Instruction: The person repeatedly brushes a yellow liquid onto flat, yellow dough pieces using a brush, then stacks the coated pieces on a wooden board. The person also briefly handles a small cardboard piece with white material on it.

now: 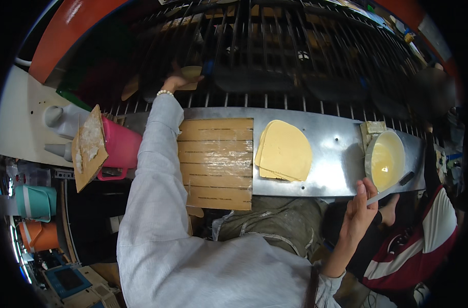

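Observation:
My left hand [177, 80] reaches out over the dark rack, a beaded bracelet at the wrist. Its fingers are spread across a tan flat piece [192, 71], apparently touching without gripping it. My right hand [359, 206] pinches the pale handle of a small brush [381, 196], whose black bristles point away from me. Just beyond that hand is a white bowl [399, 154] with yellowish liquid inside. A stack of cream-yellow rounded sheets [286, 149] lies on the metal table. To its left is a tape-covered cardboard sheet [216, 164], bare on top.
The metal table [336, 123] borders the barred rack [234, 100], which carries dark flat shapes. A pink pitcher [121, 143] with crusted cardboard [90, 149] against it stands left, near a white bottle [64, 119]. Teal [36, 200] and orange buckets [39, 235] are lower left. Another person's leg [390, 210] is at right.

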### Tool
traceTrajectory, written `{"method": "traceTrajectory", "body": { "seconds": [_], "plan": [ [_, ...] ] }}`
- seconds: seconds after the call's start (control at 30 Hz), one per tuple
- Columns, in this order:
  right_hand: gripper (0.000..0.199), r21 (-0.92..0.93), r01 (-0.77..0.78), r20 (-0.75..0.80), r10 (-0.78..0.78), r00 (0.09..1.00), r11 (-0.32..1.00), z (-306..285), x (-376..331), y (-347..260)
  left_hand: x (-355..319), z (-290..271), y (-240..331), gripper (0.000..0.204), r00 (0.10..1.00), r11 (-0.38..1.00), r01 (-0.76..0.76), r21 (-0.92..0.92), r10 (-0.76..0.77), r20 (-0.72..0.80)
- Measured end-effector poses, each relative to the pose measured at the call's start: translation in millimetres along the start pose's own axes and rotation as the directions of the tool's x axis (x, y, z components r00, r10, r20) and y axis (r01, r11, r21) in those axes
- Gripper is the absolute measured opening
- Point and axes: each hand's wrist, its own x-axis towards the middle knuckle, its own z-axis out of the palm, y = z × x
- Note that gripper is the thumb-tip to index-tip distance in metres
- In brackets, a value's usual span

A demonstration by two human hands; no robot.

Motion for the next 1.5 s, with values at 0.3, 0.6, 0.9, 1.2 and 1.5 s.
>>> {"method": "traceTrajectory", "body": {
  "seconds": [0.3, 0.6, 0.9, 1.2, 1.5],
  "plan": [
    [0.042, -0.244, 0.164, 0.005, -0.167, 0.986, 0.956, -4.0, -4.8, -21.3, 6.5, -25.7, 28.3, 0.113, 0.908, 0.930, -0.145, 0.337, 0.261, -0.329],
    [0.019, -0.939, 0.344, 0.271, -0.675, 0.686, -0.027, -101.8, 83.2, -67.0, -190.1, -126.9, 211.7, 0.021, 0.547, 0.726, -0.686, -0.043, 0.476, -0.689],
    [0.020, -0.910, 0.226, 0.386, -0.515, 0.765, -0.347, -111.0, 116.7, -52.7, -271.8, -97.7, 238.8, 0.031, 0.577, 0.672, -0.717, -0.184, 0.424, -0.698],
    [0.019, -0.926, 0.249, -0.017, -0.691, 0.723, 0.282, -124.3, 104.6, -52.9, -289.6, -87.5, 229.1, 0.007, 0.578, 0.634, -0.711, -0.305, 0.280, -0.766],
    [0.040, -0.933, 0.152, -0.044, -0.520, 0.853, 0.328, -105.6, 101.1, -92.1, -303.7, -73.8, 252.7, 0.028, 0.644, 0.587, -0.656, -0.475, 0.107, -0.758]
  ]
}}
